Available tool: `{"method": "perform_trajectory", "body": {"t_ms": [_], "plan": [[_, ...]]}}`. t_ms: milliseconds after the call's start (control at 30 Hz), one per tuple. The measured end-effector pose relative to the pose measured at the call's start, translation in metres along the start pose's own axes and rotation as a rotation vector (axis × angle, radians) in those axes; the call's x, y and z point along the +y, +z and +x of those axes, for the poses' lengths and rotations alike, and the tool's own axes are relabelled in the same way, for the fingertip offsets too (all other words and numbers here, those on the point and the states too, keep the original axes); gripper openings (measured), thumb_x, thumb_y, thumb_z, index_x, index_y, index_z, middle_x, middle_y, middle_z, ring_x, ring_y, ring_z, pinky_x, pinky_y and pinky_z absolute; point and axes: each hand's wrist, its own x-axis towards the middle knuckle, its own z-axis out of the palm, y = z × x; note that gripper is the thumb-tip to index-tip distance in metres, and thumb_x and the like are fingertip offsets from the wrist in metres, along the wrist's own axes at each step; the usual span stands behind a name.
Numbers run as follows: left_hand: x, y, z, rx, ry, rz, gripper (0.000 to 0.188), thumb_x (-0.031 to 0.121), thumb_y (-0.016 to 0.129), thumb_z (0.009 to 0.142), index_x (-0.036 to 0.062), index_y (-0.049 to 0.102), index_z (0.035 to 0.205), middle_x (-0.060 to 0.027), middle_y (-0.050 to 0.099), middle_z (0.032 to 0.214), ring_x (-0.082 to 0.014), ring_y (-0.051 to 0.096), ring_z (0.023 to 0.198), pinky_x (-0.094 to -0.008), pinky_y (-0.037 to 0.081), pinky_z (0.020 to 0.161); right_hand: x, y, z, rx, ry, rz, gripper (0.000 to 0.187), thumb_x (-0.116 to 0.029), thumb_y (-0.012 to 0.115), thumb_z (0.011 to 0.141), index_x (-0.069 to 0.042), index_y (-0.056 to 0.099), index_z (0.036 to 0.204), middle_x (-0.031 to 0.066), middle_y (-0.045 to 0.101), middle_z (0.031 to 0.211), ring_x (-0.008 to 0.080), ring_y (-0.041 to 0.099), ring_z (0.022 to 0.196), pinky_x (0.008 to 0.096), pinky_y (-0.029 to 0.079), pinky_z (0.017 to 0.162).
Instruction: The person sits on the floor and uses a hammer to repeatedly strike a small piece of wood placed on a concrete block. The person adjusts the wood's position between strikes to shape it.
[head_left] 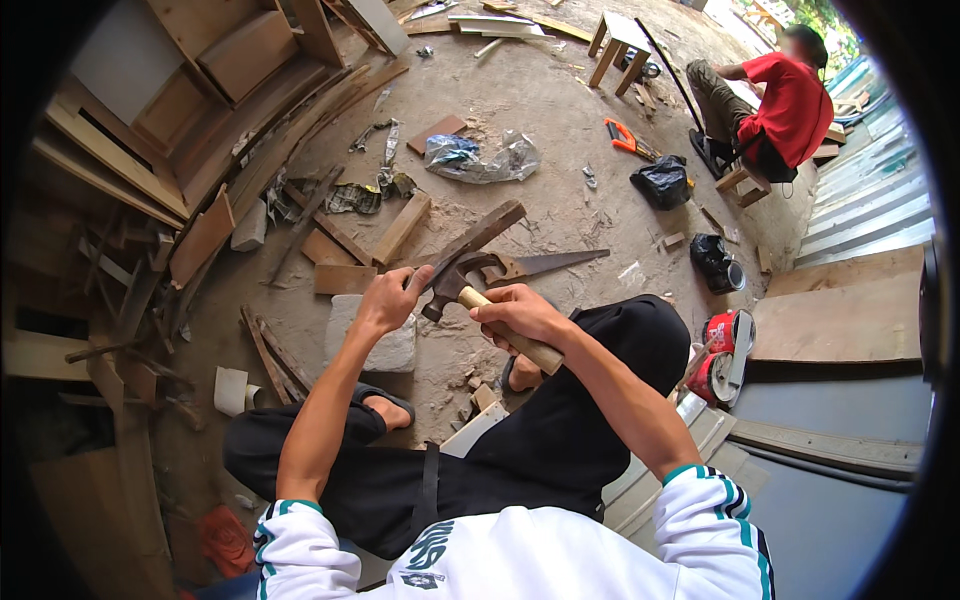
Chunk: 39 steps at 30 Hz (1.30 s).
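My left hand (388, 302) is closed around the near end of a dark wooden stick (480, 232), which slants up and to the right. In my right hand (522, 316) is a claw hammer (540, 352), gripped high on its pale wooden handle. Its dark metal head lies right beside the stick's lower end and my left fingers; whether they touch I cannot tell. Just beyond my right hand a handsaw (555, 263) with a wooden handle rests near the ground, its grip partly hidden by the hammer. A pale stone block (375, 340) sits on the ground below my left hand.
Wood offcuts (402, 228), a plastic bag (490, 160) and an orange-handled saw (630, 140) litter the dirt floor ahead. Wooden furniture (230, 80) and scrap boards stand at left. Black bags (662, 182) and red cans (722, 345) lie at right. A person in red (790, 105) sits at far right.
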Motion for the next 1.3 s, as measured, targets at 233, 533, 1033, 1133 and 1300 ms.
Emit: {"method": "perform_trajectory", "body": {"t_ms": [233, 533, 1033, 1133, 1300], "plan": [[0.006, 0.001, 0.017, -0.043, -0.030, 0.037, 0.080, 0.071, 0.042, 0.096, -0.0038, 0.072, 0.098, -0.0295, 0.070, 0.090, -0.0456, 0.068, 0.093, -0.0511, 0.051, 0.080, -0.003, -0.005, -0.001, 0.045, -0.033, 0.025, 0.024, -0.024, 0.069, 0.094, -0.001, 0.065, 0.100, 0.0030, 0.060, 0.071, 0.0126, 0.057, 0.050, 0.0297, 0.046, 0.043], [0.012, -0.006, 0.024, -0.070, -0.081, 0.085, 0.082, 0.074, 0.042, 0.094, -0.0022, 0.072, 0.096, -0.0280, 0.071, 0.090, -0.0451, 0.068, 0.092, -0.0519, 0.051, 0.079, 0.002, -0.005, 0.004, 0.094, -0.085, 0.050, 0.024, -0.023, 0.071, 0.092, -0.001, 0.064, 0.101, 0.0044, 0.062, 0.072, 0.0129, 0.058, 0.051, 0.0297, 0.046, 0.043], [0.010, 0.005, 0.020, -0.028, -0.026, 0.105, 0.077, 0.071, 0.044, 0.095, 0.0000, 0.073, 0.092, -0.0217, 0.070, 0.080, -0.0405, 0.068, 0.083, -0.0484, 0.050, 0.074, 0.015, 0.014, 0.000, 0.196, -0.136, 0.045, 0.023, -0.022, 0.069, 0.094, -0.001, 0.063, 0.099, 0.0044, 0.061, 0.070, 0.0127, 0.058, 0.049, 0.0295, 0.046, 0.041], [0.011, 0.016, 0.023, -0.037, -0.010, 0.095, 0.078, 0.070, 0.043, 0.096, -0.0027, 0.071, 0.092, -0.0233, 0.070, 0.081, -0.0409, 0.068, 0.085, -0.0486, 0.050, 0.075, 0.032, 0.018, -0.002, 0.274, -0.187, 0.088, 0.022, -0.022, 0.068, 0.094, -0.001, 0.062, 0.098, 0.0038, 0.059, 0.070, 0.0127, 0.057, 0.048, 0.0294, 0.046, 0.041], [-0.005, 0.022, 0.045, 0.293, -0.232, -0.202, 0.082, 0.070, 0.037, 0.098, -0.0048, 0.066, 0.082, -0.0239, 0.069, 0.077, -0.0410, 0.069, 0.081, -0.0501, 0.052, 0.074, 0.023, 0.032, 0.026, 0.439, -0.325, 0.175, 0.022, -0.021, 0.068, 0.095, -0.002, 0.062, 0.103, 0.0021, 0.057, 0.070, 0.0112, 0.055, 0.051, 0.0289, 0.048, 0.042]]}}
